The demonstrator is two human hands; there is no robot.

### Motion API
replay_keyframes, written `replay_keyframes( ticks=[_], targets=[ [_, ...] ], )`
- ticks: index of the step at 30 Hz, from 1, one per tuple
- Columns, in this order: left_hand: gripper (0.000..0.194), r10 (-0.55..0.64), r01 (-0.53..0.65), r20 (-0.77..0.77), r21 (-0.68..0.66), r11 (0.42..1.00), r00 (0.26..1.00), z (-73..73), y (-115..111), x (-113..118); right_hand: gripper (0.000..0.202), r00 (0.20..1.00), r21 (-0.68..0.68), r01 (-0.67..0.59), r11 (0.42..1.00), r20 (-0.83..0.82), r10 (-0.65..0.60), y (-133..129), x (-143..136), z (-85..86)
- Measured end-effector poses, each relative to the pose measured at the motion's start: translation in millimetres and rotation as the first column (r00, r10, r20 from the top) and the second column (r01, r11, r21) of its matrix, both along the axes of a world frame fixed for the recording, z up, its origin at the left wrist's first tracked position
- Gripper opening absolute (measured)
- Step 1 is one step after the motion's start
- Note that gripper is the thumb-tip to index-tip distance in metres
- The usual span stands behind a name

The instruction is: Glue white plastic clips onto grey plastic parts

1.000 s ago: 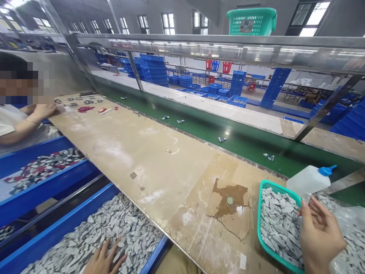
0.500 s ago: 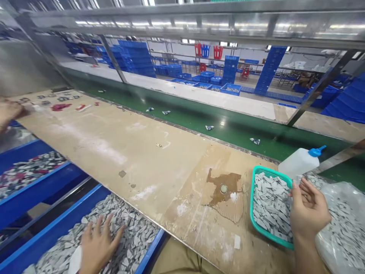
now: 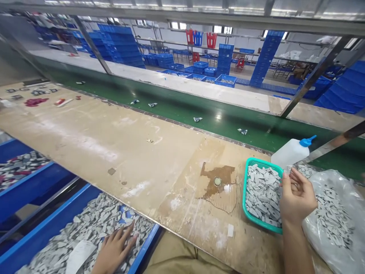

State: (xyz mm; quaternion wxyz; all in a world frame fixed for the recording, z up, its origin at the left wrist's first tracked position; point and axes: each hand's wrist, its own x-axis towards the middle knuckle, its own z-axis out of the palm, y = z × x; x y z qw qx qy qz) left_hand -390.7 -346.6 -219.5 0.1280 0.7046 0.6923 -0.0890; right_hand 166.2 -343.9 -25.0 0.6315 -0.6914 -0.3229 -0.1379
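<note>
The left hand is observed palm down at the near left, its fingers spread and laid over loose grey pieces in a blue crate; no piece is seen gripped by it. A white slip is noted just beside it, on the same pile. The right hand is raised at the right side of a green basket, with the thumb and fingertips drawn together near the rim; whether anything is pinched there cannot be told. The basket is filled with similar pieces, lying at mixed angles, and its longer axis is set roughly away from the body. It is placed well to the right of the left hand, with the edge of the worktable between; the right hand is clearly the nearer to it, while the crate's pieces are reached only by the left. A white squeeze bottle is recorded just beyond the basket, and a clear bag of pieces is found to the right of the right forearm.
</note>
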Motion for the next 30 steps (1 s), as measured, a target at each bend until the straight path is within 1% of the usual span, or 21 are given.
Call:
replay_keyframes(
  ticks=[2, 3, 6, 8, 9, 11, 13, 15, 17, 19, 21, 23, 26, 28, 30],
  targets=[
    [0.070, -0.035, 0.037, 0.026, -0.089, 0.995, 0.999, 2.9, -5.0, -3.0, 0.051, 1.000, -0.004, 0.003, 1.000, 0.005, -0.003, -0.5, 1.2, -0.8],
    [0.073, -0.039, 0.043, 0.039, -0.113, 0.993, 0.998, 4.0, -6.0, -3.7, 0.051, 1.000, -0.007, 0.002, 1.000, 0.009, -0.002, -0.7, 1.6, -0.9],
    [0.079, -0.037, 0.049, 0.119, -0.100, 0.994, 0.992, 6.4, -5.2, -1.4, 0.048, 0.999, -0.015, -0.017, 1.000, 0.028, 0.018, -0.9, 1.3, -0.3],
    [0.077, 0.008, 0.010, 0.175, -0.099, 0.995, 0.985, 7.0, -2.9, 4.9, 0.047, 0.999, -0.015, -0.033, 0.999, 0.028, 0.034, -0.5, 0.4, 0.5],
    [0.076, 0.049, -0.030, 0.175, -0.108, 0.994, 0.983, 6.8, -1.5, 9.5, 0.047, 0.999, -0.015, -0.039, 0.999, 0.024, 0.040, -0.1, -0.1, 1.0],
    [0.074, 0.127, -0.111, 0.120, -0.128, 0.985, 0.985, 5.0, 1.1, 20.3, 0.049, 0.999, -0.014, -0.045, 0.999, 0.013, 0.045, 0.6, -1.1, 2.2],
    [0.071, 0.154, -0.150, 0.029, -0.119, 0.981, 0.988, 2.1, 2.4, 31.4, 0.050, 0.999, -0.018, -0.042, 0.999, 0.008, 0.042, 1.0, -2.0, 3.1],
    [0.065, 0.114, -0.118, -0.055, -0.077, 0.990, 0.992, -0.6, 1.4, 40.4, 0.049, 0.999, -0.026, -0.031, 0.999, 0.016, 0.032, 0.9, -3.2, 3.7],
    [0.060, 0.027, -0.033, -0.132, -0.042, 0.999, 0.991, -1.6, -0.9, 45.2, 0.046, 0.999, -0.037, -0.019, 0.999, 0.048, 0.021, 0.7, -4.6, 4.0],
    [0.057, -0.085, 0.079, -0.188, -0.041, 0.996, 0.978, -0.4, -2.1, 45.5, 0.042, 0.995, -0.056, -0.007, 0.998, 0.102, 0.013, 0.5, -6.1, 4.2],
    [0.057, -0.144, 0.133, -0.219, -0.065, 0.989, 0.965, 1.4, -0.2, 41.9, 0.038, 0.988, -0.078, 0.007, 0.997, 0.156, 0.005, 0.5, -6.9, 4.8],
    [0.057, -0.161, 0.139, -0.193, -0.124, 0.982, 0.968, 2.1, 5.0, 36.6, 0.036, 0.983, -0.088, 0.014, 0.996, 0.181, 0.002, 0.6, -6.8, 5.5],
    [0.056, -0.171, 0.150, -0.090, -0.207, 0.967, 0.981, 0.9, 12.5, 30.1, 0.036, 0.986, -0.075, 0.005, 0.997, 0.164, 0.008, 0.6, -5.9, 6.4],
    [0.057, -0.135, 0.126, -0.040, -0.172, 0.977, 0.990, 0.2, 13.6, 29.7, 0.036, 0.988, -0.066, -0.001, 0.998, 0.156, 0.011, 0.4, -5.8, 6.3],
    [0.058, -0.014, 0.016, 0.028, -0.054, 0.998, 0.999, 0.1, 11.7, 32.4, 0.035, 0.985, -0.067, 0.001, 0.998, 0.172, 0.011, 0.1, -6.6, 5.8]
  ],
)
